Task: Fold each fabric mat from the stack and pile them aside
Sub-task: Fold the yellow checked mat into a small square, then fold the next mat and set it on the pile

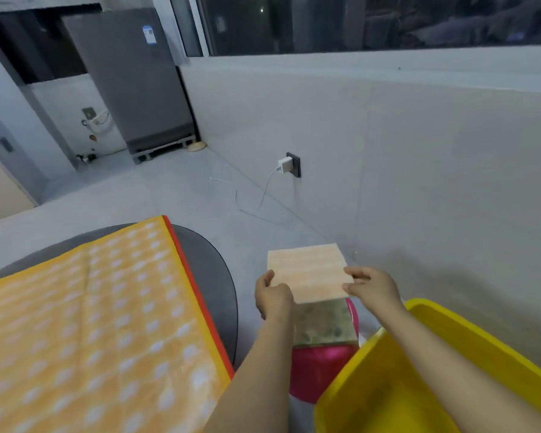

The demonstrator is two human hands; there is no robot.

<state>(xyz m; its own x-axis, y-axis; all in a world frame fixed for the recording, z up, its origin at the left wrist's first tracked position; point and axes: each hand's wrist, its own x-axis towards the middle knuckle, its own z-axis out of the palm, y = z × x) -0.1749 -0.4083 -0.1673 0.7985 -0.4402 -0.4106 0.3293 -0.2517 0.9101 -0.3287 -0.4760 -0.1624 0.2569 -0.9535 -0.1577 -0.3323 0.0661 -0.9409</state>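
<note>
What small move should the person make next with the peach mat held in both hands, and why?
Probably lower it onto the green patterned mat lying on the pink stool directly beneath. The peach mat already looks folded into a compact rectangle, pinched at its near corners by the left hand and right hand, and it hovers right above that mat.

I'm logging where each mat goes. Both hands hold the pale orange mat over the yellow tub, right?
Not quite. In the head view, the left hand and right hand hold the pale orange mat over the pink container; the yellow tub sits beside it.
</note>
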